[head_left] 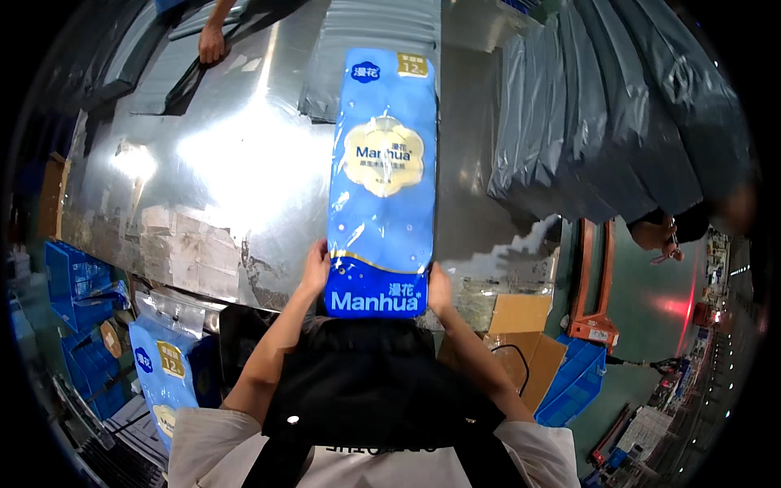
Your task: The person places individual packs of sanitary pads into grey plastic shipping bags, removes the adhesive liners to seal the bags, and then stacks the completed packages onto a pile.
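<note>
At lower centre of the frame, left hand (315, 272) and right hand (439, 288), clamped on opposite sides of one blue pack (381, 224) at its near end, neither hand clearly nearer; pack oblong, glossy plastic film, softly bulged, long axis running from the grip toward the top of the frame. Around it, a scuffed, reflective metal tabletop (285, 191); at upper right, upright grey film bags (561, 122), creased; at lower right, a brown cardboard box (521, 313), flap raised.
</note>
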Available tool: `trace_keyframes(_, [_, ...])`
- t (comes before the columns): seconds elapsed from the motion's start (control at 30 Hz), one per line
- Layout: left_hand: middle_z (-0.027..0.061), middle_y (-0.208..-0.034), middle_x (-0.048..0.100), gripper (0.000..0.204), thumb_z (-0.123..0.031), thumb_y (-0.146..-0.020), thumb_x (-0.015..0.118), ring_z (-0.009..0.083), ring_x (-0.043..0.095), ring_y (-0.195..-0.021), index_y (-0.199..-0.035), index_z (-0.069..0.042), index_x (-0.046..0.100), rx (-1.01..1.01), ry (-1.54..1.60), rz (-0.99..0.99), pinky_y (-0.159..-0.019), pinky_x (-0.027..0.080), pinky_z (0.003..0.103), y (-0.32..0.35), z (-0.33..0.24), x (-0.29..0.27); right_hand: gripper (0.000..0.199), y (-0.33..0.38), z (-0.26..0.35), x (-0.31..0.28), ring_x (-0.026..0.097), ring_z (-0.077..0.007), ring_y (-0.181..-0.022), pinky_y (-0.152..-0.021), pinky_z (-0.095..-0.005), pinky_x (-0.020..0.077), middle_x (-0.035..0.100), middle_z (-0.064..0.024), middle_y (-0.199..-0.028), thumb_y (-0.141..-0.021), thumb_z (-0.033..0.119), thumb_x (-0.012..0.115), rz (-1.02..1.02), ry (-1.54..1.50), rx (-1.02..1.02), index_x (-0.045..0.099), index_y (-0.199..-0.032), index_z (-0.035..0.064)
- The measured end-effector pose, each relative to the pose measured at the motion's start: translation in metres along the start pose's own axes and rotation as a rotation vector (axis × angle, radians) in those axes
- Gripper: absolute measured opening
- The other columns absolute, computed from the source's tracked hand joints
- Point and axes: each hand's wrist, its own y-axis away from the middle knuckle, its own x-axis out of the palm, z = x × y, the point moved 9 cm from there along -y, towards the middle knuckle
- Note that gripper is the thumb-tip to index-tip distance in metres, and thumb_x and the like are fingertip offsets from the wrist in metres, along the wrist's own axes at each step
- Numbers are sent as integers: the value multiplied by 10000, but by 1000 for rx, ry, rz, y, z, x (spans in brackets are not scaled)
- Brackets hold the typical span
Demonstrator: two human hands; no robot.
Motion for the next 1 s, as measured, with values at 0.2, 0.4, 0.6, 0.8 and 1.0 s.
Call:
trace_keyframes(0.2, [207, -1020, 513, 287, -24, -779, 489, 318, 531, -944, -1062, 26, 487, 10, -236, 56, -798, 433, 352, 7, -29, -3, 207, -16, -6, 37, 577, -372, -816, -705, -418, 463, 599, -219, -840, -721, 163, 543, 417, -43, -260, 583, -847, 4])
trace_keyframes(0.4, [155, -687, 595, 91, -41, -739, 542, 275, 606, -653, -807, -17, 598, -121, -466, 136, -597, 467, 352, -69, -69, -17, 355, -211, 71, -112, 464, -360, -1004, -866, -430, 355, 501, -205, -1070, -804, 193, 539, -430, -155, -4, 478, -1089, -9])
trace_keyframes(0.6, [138, -850, 564, 241, 14, -669, 565, 281, 559, -798, -910, 9, 569, 517, -582, -149, -683, 472, 333, -251, -204, -37, 410, -381, 274, -141, 486, -368, -1019, -886, -422, 362, 534, -244, -1062, -805, 297, 532, -654, 156, -732, 528, -1042, -38])
trace_keyframes(0.8, [149, -908, 505, 314, -28, -606, 596, 302, 501, -872, -912, 9, 538, 642, -1139, 96, -737, 452, 362, -343, -239, 11, 518, -451, 298, -94, 577, -363, -641, -695, -428, 428, 592, -210, -640, -822, 447, 437, -287, 235, -457, 620, -647, -6])
trace_keyframes(1.0, [132, -844, 561, 127, -96, -714, 549, 267, 578, -778, -810, -53, 620, 669, -1613, 240, -629, 491, 327, -383, -212, 54, 513, -441, 270, -110, 566, -386, -673, -783, -466, 398, 590, -218, -663, -828, 444, 433, -323, 216, -368, 609, -654, -5])
